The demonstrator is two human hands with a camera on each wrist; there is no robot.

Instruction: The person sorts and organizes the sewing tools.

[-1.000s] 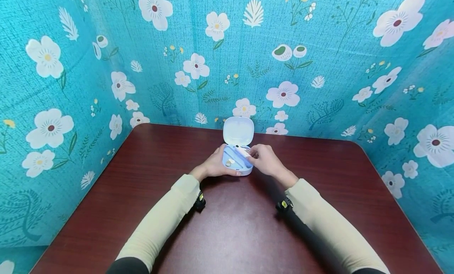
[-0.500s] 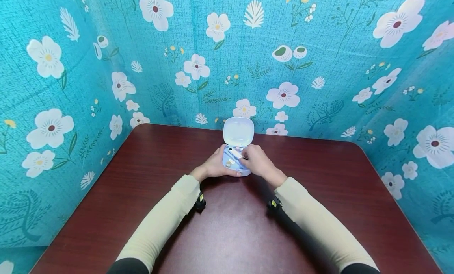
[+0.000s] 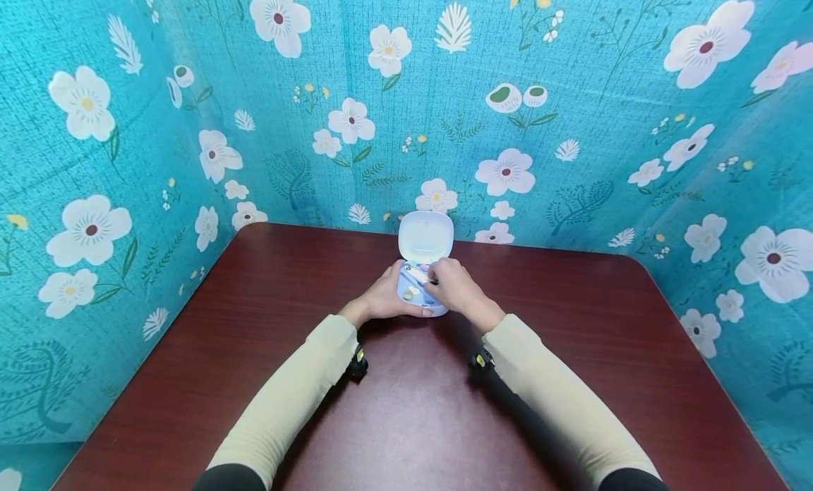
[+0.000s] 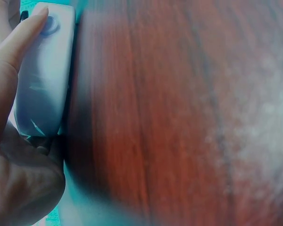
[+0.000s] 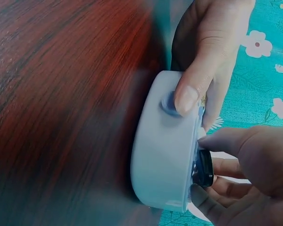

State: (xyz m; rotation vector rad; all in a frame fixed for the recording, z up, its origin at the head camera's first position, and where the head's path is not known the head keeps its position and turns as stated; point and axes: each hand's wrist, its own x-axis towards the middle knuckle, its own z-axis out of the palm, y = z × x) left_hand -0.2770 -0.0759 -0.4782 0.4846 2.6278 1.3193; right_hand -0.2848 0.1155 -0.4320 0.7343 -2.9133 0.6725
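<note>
A pale blue case sits on the table with its whitish lid raised at the back. My left hand grips the case's left side, its thumb pressed on the front wall near a round blue button. Over the right half of the case, my right hand pinches a slim white stick-like thing with a dark spot at its far end. A shiny black part shows among the right fingers in the right wrist view. Small pale items lie inside at the left. The fingers hide the case's right interior.
The dark reddish wood table extends all around the case. A turquoise flowered cloth hangs behind and along both sides. Each wrist wears a small black camera, such as the left camera.
My right hand has moved left over the case, carrying the white stick-like thing toward the left side of the interior. The left hand and the case have stayed put.
</note>
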